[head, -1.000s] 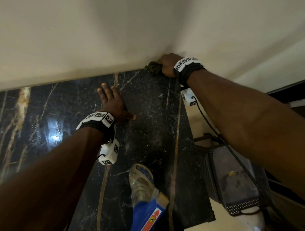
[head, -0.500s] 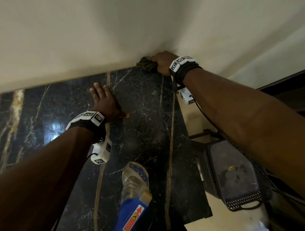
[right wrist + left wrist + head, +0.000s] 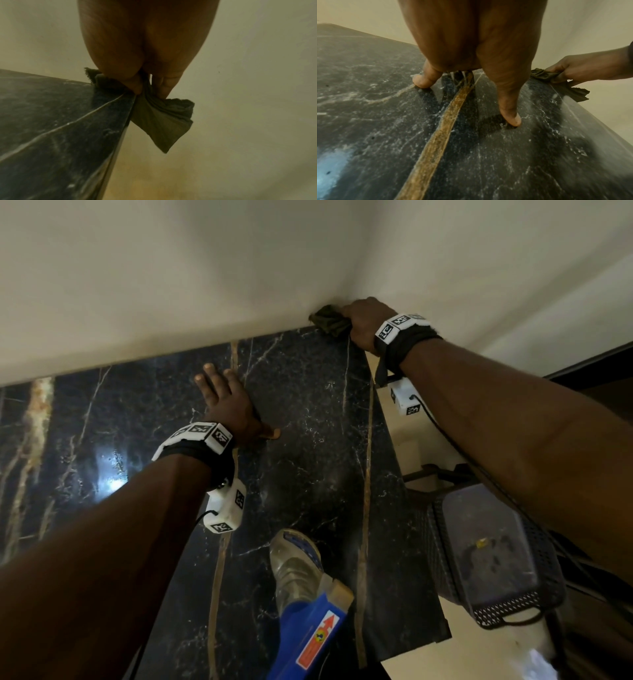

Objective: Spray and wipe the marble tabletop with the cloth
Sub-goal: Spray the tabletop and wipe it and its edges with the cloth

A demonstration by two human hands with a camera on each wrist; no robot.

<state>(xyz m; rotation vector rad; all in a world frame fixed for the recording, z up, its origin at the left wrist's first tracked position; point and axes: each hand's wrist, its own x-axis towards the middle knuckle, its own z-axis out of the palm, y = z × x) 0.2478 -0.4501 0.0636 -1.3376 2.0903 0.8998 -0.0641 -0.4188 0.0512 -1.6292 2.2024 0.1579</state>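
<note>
The black marble tabletop [image 3: 308, 467] with white and gold veins runs up to a cream wall. My right hand [image 3: 366, 320] grips a bunched olive cloth [image 3: 329, 318] at the far right corner of the slab, against the wall. In the right wrist view the cloth [image 3: 163, 119] hangs partly over the table's edge, pinched between my fingers. My left hand [image 3: 226, 402] lies flat on the marble with straight fingers; its thumb [image 3: 510, 115] and a fingertip [image 3: 423, 81] press the surface. A blue spray bottle [image 3: 308, 611] with a grey trigger head lies near the front edge.
A dark mesh basket [image 3: 493, 559] with a lid stands right of the table, below its level. Walls close the far side and the right corner. A cable runs from my right wrist past the basket. A light reflects on the marble [image 3: 109, 477] at left.
My right hand has stayed at the far right corner with the cloth, shifting only slightly along the wall. My left hand keeps its flat rest on the marble. The head camera has shifted a little.
</note>
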